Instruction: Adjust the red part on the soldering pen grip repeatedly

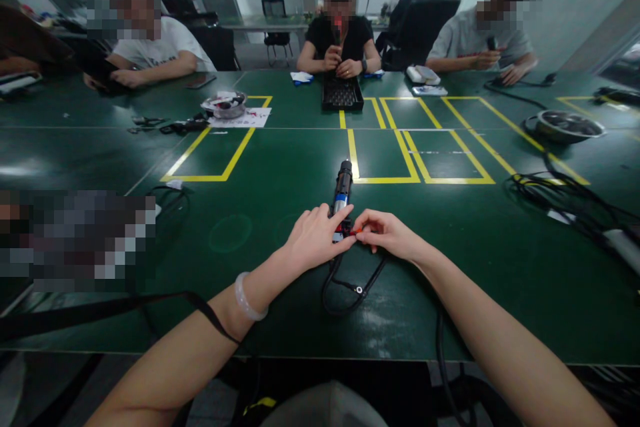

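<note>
A black cylindrical tool with a silver-blue band (343, 187) lies on the green table (280, 280), pointing away from me. My left hand (315, 238) rests over its near end, fingers curled round it. My right hand (385, 232) pinches a small red part (354, 231) at the same end, fingertips pressed together. A black cable (350, 287) loops from the tool toward the table's near edge.
Yellow tape rectangles (400, 153) mark the table beyond the tool. A black tray (342, 93) and three seated people are at the far side. Metal bowls (567, 125) and cables (565, 193) lie right; a bowl on paper (225, 105) lies far left.
</note>
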Demonstrator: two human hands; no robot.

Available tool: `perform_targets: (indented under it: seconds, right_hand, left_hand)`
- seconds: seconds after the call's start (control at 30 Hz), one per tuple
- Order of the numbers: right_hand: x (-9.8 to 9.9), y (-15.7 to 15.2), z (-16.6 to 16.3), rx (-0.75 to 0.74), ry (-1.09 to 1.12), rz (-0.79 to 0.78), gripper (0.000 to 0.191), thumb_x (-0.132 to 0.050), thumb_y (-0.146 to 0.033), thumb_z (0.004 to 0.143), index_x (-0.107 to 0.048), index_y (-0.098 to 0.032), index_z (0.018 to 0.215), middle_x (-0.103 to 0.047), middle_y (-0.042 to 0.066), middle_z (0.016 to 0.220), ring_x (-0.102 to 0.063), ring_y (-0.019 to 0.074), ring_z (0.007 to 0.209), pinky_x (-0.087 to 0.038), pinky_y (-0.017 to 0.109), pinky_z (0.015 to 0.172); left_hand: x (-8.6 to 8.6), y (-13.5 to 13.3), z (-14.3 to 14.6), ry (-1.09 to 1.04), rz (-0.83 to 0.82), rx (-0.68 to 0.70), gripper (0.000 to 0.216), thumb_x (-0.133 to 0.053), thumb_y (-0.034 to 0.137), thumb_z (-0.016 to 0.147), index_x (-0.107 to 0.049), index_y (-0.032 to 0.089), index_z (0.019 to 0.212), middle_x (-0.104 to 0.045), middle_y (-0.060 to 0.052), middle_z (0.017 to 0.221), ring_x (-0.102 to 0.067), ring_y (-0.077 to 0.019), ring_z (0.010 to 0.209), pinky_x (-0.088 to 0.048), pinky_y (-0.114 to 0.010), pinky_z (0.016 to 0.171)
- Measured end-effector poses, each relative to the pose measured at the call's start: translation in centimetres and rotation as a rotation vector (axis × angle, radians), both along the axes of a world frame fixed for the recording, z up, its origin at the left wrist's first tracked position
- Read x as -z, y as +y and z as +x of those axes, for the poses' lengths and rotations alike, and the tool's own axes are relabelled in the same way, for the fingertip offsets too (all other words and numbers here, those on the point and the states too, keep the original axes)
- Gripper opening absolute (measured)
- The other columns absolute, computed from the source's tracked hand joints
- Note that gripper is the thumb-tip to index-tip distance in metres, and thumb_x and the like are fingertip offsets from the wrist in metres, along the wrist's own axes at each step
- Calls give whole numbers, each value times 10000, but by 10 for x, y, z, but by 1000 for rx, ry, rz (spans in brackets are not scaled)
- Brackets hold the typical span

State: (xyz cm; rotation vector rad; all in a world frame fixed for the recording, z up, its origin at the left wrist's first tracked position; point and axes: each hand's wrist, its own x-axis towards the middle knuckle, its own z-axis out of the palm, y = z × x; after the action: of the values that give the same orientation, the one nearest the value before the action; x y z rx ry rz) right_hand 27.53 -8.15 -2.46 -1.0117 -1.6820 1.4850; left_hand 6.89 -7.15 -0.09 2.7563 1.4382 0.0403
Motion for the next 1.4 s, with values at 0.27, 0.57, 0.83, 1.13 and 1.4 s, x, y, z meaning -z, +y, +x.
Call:
perform_targets:
  seconds: [0.27, 0.57, 0.83, 1.13, 1.4]
  right_hand:
    - [5, -1, 2, 8, -99, 137, 119, -628, -273, 852, -592, -179, 917, -578, 6, 831, -548, 102, 635, -482, 205, 499]
    - [2, 0, 2, 15, -287, 358, 61, -590, -184, 871, -643, -187, 900, -613, 21, 885, -585, 133, 738, -474, 255, 659]
    - [1, 0, 1, 23, -291, 365, 86, -581, -176, 876, -666, -173, 890, -626, 24, 832, -586, 138, 711, -462, 256, 674]
    - [-4, -4, -4, -15, -333, 377, 235, -479, -83, 858, -555, -177, 1060, -627, 17, 875, -578, 138, 737, -437, 251, 665]
    - [-2, -4, -3, -28, -291, 365, 339, -440, -19, 809, -527, -184, 1092, -609, 18, 903, -580, 137, 782, -448, 259, 712]
  left_hand:
    - [2, 2, -1, -3, 0, 10, 702, -388, 676, 900, -333, 331, 1510, -536, -103, 1058, -581, -269, 942, -436, -378, 812]
    - [0, 2, -1, 0, -10, 12, 709, -403, 671, 898, -323, 329, 1514, -532, -101, 1054, -580, -265, 949, -434, -366, 813]
    - [2, 2, -1, 3, 7, 13, 718, -414, 680, 889, -329, 329, 1510, -538, -101, 1054, -590, -272, 937, -441, -373, 797]
    - [0, 0, 1, -3, 16, 2, 697, -406, 668, 899, -338, 334, 1507, -541, -96, 1041, -591, -270, 937, -441, -370, 797]
    - [0, -4, 6, -8, 28, -61, 643, -369, 649, 922, -378, 338, 1485, -545, -97, 1034, -591, -267, 954, -432, -367, 812]
